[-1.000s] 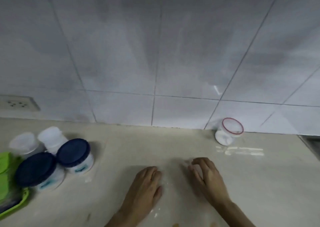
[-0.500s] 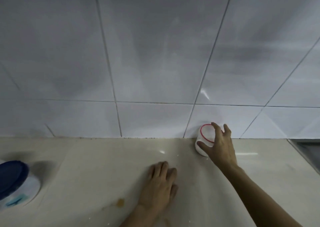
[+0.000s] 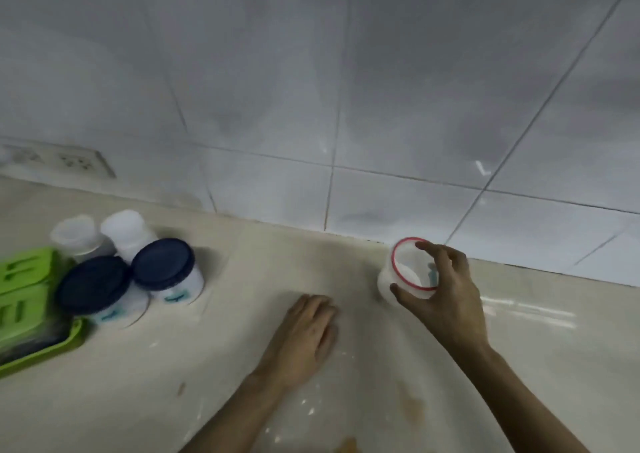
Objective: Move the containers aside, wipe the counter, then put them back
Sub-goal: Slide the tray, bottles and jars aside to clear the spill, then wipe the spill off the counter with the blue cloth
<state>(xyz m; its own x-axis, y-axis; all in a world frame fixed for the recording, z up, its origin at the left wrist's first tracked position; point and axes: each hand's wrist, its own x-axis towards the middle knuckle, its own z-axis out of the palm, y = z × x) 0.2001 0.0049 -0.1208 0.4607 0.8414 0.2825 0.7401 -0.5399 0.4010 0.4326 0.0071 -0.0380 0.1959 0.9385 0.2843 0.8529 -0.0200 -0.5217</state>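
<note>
A small white container with a red rim (image 3: 403, 272) is tilted near the back wall, and my right hand (image 3: 446, 290) grips it around the rim. My left hand (image 3: 306, 331) lies flat, palm down, on the beige counter (image 3: 242, 366), holding nothing. At the left stand two white jars with dark blue lids (image 3: 162, 267) (image 3: 95, 284). Behind them are two white translucent containers (image 3: 126, 229) (image 3: 74, 233). White crumbs and brown stains dot the counter near my forearms.
A green tray (image 3: 31, 314) sits at the far left edge beside the jars. A wall socket (image 3: 74, 162) is set low in the white tiled wall (image 3: 346, 89) behind the counter.
My right hand reached to the red-rimmed container, closed on it and tipped it off the wall. The view swung back left, bringing the jars and tray into sight. My left hand stayed flat.
</note>
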